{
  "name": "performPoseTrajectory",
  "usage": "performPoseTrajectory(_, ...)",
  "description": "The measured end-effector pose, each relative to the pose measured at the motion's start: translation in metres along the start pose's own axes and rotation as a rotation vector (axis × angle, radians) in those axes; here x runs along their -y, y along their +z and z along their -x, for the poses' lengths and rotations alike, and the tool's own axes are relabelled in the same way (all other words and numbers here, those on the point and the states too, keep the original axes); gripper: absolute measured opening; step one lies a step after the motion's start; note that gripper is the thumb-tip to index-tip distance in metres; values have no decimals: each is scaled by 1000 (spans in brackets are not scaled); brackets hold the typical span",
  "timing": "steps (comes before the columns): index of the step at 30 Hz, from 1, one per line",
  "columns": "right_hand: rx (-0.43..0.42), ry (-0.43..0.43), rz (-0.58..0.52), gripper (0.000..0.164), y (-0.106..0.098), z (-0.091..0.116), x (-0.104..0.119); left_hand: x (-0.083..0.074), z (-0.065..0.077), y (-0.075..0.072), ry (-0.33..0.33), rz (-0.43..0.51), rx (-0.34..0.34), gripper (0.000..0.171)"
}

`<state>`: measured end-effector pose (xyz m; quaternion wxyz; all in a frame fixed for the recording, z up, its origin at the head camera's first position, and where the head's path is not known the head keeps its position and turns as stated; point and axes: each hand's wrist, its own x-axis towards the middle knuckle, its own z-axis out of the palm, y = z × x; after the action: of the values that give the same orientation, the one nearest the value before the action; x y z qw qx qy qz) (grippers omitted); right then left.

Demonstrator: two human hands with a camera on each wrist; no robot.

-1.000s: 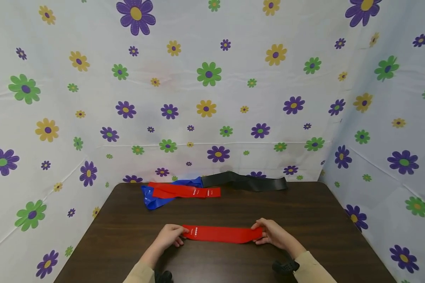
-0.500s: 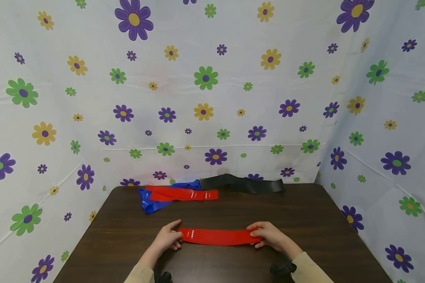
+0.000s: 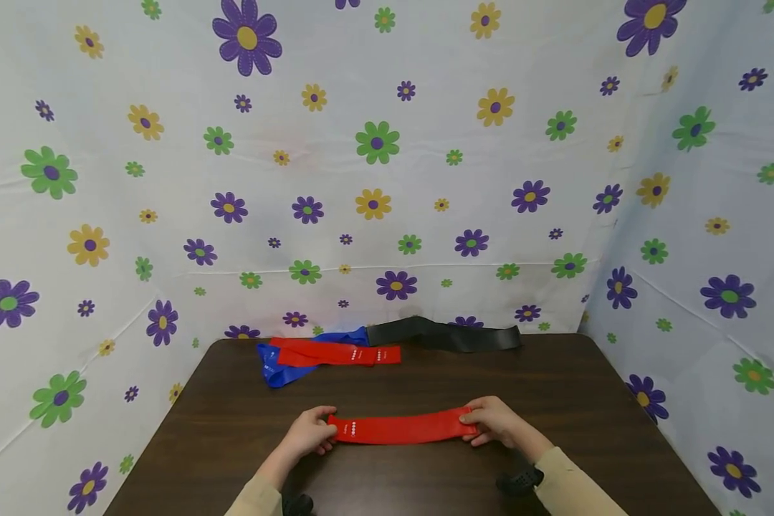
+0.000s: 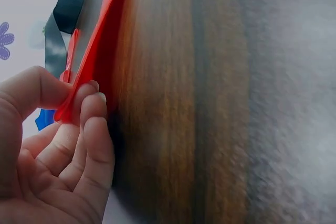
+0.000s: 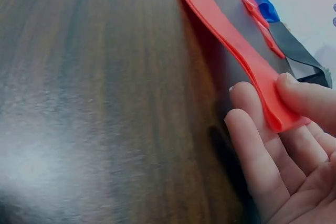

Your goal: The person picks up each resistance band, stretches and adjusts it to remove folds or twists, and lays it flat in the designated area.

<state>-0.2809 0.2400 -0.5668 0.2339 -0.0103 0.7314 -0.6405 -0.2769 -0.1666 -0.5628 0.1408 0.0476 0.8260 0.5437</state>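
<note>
A red resistance band (image 3: 406, 429), flattened into a double-layered strip with white printing near its left end, stretches between both hands close over the table. The left hand (image 3: 308, 433) pinches its left end between thumb and fingers; in the left wrist view the band's folded edge (image 4: 94, 51) shows there. At the other end, the right hand (image 3: 495, 421) pinches the band with the thumb on top and the fingers beneath. The right wrist view shows the looped end of the band (image 5: 226, 35) between that thumb and fingers.
At the back of the dark wooden table (image 3: 387, 387) lie another red band (image 3: 325, 352), a blue band (image 3: 277, 373) partly under it, and a black band (image 3: 445, 335) to the right. A flower-printed white cloth (image 3: 374, 215) hangs right behind the table and along the sides.
Both hands keep hold of the red band's ends. The left index finger straightened off the band, then came back nearer. The right end of the band is now raised slightly, so it curves upward.
</note>
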Motion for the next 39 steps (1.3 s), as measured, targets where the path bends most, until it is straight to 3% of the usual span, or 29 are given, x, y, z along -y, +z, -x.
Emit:
performPoseTrajectory(7,-53,-38,20,33,-3,-6,12,-6,5,0,25,-57,-11,37)
performPoseTrajectory(15,-106,-69,-11,33,5,-19,27,-9,15,-3,49,16,-124,25)
performPoseTrajectory(22,-157,-102,-45,37,12,-24,36,-5,23,-4,42,-6,-181,13)
performPoseTrajectory(31,-164,-128,-87,34,18,-30,47,1,35,-7,54,-94,-130,7)
performPoseTrajectory(39,-151,-158,-97,37,21,-34,53,-1,46,-12,105,-65,-88,18)
